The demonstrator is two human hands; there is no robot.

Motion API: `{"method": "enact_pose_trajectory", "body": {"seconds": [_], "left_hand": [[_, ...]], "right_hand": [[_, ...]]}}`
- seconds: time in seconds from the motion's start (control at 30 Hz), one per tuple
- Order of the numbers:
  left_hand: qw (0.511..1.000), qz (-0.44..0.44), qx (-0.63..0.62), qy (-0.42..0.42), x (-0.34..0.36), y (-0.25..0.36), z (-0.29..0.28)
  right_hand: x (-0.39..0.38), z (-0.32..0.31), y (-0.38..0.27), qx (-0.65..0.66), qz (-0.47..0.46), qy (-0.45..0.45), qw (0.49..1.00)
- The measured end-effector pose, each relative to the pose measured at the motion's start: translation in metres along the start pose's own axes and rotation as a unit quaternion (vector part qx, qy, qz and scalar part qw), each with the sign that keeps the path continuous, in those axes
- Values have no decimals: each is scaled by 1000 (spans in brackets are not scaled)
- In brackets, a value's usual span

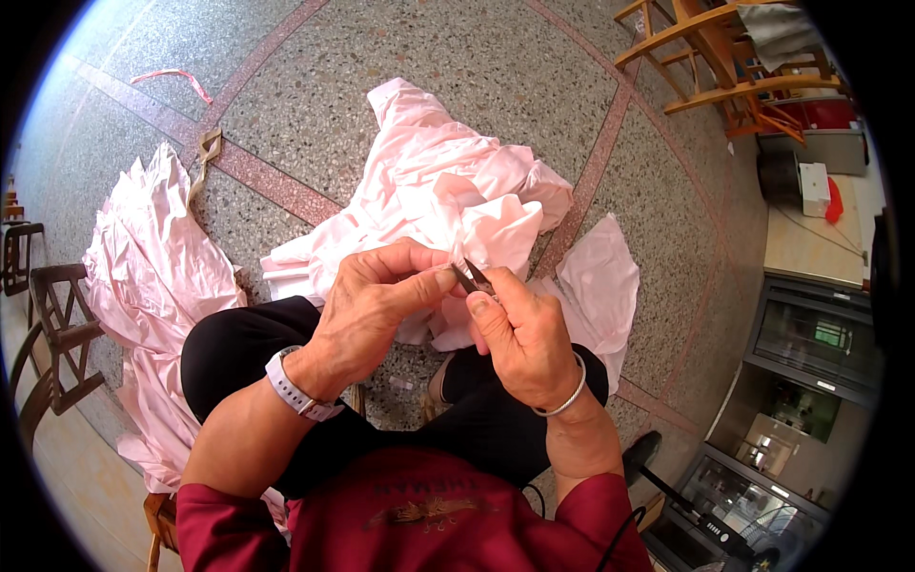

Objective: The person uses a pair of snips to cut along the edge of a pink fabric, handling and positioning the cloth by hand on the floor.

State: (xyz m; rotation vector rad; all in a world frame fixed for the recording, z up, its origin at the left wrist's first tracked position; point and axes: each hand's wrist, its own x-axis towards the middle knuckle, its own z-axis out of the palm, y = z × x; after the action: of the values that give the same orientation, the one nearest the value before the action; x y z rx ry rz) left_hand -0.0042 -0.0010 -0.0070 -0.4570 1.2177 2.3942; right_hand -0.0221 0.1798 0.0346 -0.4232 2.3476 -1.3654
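My left hand (pixel 372 305), with a white watch on the wrist, pinches pale pink fabric (pixel 491 229) between thumb and fingers at the middle of the view. My right hand (pixel 522 338), wearing a silver bracelet, grips small dark-bladed scissors or snips (pixel 469 278), their blades against the cloth at my left fingertips. The fabric falls into a large crumpled heap on the floor in front of my knees. More pink cloth (pixel 157 276) lies in a long pile at my left, and another piece (pixel 600 286) lies at my right.
Speckled floor (pixel 257 105) with a pink tape scrap (pixel 172 74) and a tan strap (pixel 208 148). Stacked wooden chairs (pixel 724 62) stand upper right, dark chairs (pixel 62 338) at left. A counter (pixel 801 248) and glass-fronted cabinets (pixel 801 334) line the right.
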Motion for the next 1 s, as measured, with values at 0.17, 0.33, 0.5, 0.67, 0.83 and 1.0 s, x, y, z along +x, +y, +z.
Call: {"method": "enact_pose_trajectory", "body": {"seconds": [0.17,0.33,0.5,0.67,0.83,1.0], "left_hand": [[1000,15,19,-4,0,-4,0],[1000,22,-12,7,-1,0,5],[996,8,87,23,-2,-2,-1],[1000,-2,-9,13,-1,-3,1],[1000,2,-17,0,-1,1,3],[999,-1,-33,-9,-2,-1,1]], "right_hand": [[1,1,1,-19,-28,14,999],[1,0,-5,73,10,1,997],[-1,-2,-6,98,11,61,993],[-1,-5,-10,100,34,-1,994],[1,-11,-12,58,56,-48,996],[0,-9,-8,30,37,-46,998]]}}
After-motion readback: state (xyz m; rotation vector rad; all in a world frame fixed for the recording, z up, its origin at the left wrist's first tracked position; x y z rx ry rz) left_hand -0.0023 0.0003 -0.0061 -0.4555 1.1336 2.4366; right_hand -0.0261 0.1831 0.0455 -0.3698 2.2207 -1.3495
